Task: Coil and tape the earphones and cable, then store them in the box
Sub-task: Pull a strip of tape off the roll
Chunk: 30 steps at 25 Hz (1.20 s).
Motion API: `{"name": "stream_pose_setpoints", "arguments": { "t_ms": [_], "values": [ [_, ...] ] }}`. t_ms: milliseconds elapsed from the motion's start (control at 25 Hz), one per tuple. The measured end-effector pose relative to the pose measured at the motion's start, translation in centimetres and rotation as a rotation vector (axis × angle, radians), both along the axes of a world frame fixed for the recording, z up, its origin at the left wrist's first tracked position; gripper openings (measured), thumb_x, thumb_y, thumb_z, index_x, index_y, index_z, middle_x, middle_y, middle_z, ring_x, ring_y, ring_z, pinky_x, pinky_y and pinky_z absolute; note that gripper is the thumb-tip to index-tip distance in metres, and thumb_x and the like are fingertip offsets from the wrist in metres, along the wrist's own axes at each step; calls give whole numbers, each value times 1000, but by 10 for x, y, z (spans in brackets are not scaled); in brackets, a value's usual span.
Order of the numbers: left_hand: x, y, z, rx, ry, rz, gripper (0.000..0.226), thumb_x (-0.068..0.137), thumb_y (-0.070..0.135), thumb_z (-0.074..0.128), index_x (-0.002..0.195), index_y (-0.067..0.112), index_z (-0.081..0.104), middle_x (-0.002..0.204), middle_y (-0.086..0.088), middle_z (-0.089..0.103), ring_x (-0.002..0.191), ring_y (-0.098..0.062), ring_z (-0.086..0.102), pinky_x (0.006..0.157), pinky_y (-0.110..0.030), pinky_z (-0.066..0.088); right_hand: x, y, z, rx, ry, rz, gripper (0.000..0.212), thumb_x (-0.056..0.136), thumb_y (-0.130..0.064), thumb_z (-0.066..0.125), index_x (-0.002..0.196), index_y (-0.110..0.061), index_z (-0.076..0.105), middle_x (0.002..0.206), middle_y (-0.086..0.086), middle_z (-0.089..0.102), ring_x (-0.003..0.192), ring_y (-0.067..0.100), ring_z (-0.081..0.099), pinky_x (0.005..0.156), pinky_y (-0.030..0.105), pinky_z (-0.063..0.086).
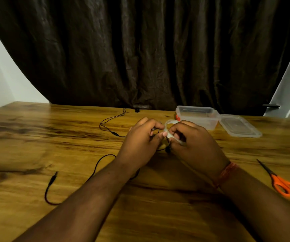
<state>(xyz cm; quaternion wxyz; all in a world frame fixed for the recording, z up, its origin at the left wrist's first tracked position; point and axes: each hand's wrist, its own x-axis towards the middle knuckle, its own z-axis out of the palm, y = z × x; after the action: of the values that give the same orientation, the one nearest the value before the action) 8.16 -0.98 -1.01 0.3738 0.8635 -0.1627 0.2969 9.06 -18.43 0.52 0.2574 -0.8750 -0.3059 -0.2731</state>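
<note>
1. Both hands meet above the middle of the wooden table (36,137), fingers curled, knuckles toward the camera
2. Left hand (140,140): thumb and forefinger pinch toward the roll of clear tape (171,130); whether they hold the tape end or the thin black wire is too blurred to tell
3. Right hand (193,142): fingers curled round the tape roll, holding it upright between the two hands; orange thread band on that wrist
4. Earphones (109,127): black, not coiled. One loop with an inline remote lies on the table left of the hands and runs back toward the curtain (140,49); an earbud (167,150) hangs just below the fingers
5. Cable (97,165): black, runs out from under the left forearm, curves left, ends in a jack plug (53,177) lying near the table's left front. Whether it is part of the earphones or separate, cannot tell
6. Box (196,117): clear plastic, open, at the back right of the table just behind the right hand; something orange shows at its left corner
7. Lid (240,126): clear, lies flat just beside the box on its right
8. Scissors (284,184): orange handles, shut, lying at the right edge, well apart from the hands
</note>
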Motion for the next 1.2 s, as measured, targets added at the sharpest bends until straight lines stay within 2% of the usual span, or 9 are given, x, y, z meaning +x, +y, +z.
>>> {"name": "stream_pose_setpoints", "arguments": {
  "t_ms": [80, 320, 560, 640, 800, 880, 960, 1040, 1200],
  "values": [
    [0, -1, 0, -18, -1, -4, 9, 89, 30, 68, 98, 28, 66, 92, 15, 55, 81, 7, 47, 70, -12, 37, 0, 0, -1, -7, 5, -14, 11, 85, -28, 60, 95, -24, 63, 87, -10, 56, 76, 12, 53, 65, 38, 51],
    [-1, -1, 2, -31, 60, -12, 6, 92, 25, 63, 94, 30, 64, 86, 11, 51, 74, -4, 46, 68, -28, 45, 1, 0, -1, 9, 33, -30, 21, 82, -30, 59, 101, -22, 65, 92, -9, 60, 80, 13, 56, 69, 39, 52],
    [-1, -2, 3, -31, 88, -3, 9, 89, 25, 64, 90, 34, 61, 93, 9, 56, 82, -11, 52, 73, -41, 51, 0, -2, 1, 18, 41, -35, 20, 81, -31, 58, 97, -22, 66, 87, -10, 59, 78, 12, 56, 68, 39, 52],
    [-2, -3, 3, -21, 90, 3, 11, 87, 25, 66, 87, 33, 60, 92, 8, 56, 82, -11, 52, 71, -38, 51, -1, -2, 1, 14, 36, -52, 20, 81, -33, 58, 96, -22, 65, 87, -10, 59, 77, 12, 55, 67, 38, 52],
    [-3, -4, 3, -70, 64, 0, 11, 87, 26, 69, 88, 31, 59, 87, 17, 49, 78, 2, 46, 66, -17, 40, -2, -3, 1, -29, -7, -106, 23, 83, -30, 61, 103, -20, 66, 95, -7, 62, 81, 11, 55, 67, 27, 44],
    [-1, -2, 2, -76, 43, 40, 15, 86, 33, 70, 99, 32, 61, 87, 18, 46, 79, 0, 47, 69, -21, 44, -2, -3, 1, -62, -44, -122, 24, 84, -29, 62, 106, -20, 66, 99, -6, 63, 81, 8, 52, 67, 23, 37],
    [3, 1, 0, -41, 44, 59, 24, 87, 38, 68, 110, 33, 64, 87, 14, 46, 80, -4, 49, 75, -31, 49, -3, -3, 2, -78, -64, -119, 22, 84, -28, 62, 104, -20, 66, 98, -6, 63, 80, 9, 52, 66, 24, 36],
    [3, 0, 0, -1, 21, 38, 18, 89, 36, 67, 106, 33, 68, 85, 10, 49, 79, -6, 51, 76, -36, 49, -2, -3, 2, -85, -65, -110, 22, 82, -27, 61, 102, -20, 65, 97, -5, 63, 80, 14, 55, 65, 25, 38],
    [1, -2, 2, -48, 3, 16, 3, 86, 25, 71, 89, 27, 72, 81, 10, 55, 76, -7, 53, 63, -25, 45, 0, -4, 1, -81, -53, -117, 21, 81, -28, 63, 101, -20, 66, 97, -5, 64, 81, 16, 58, 66, 27, 43]
  ]
}}
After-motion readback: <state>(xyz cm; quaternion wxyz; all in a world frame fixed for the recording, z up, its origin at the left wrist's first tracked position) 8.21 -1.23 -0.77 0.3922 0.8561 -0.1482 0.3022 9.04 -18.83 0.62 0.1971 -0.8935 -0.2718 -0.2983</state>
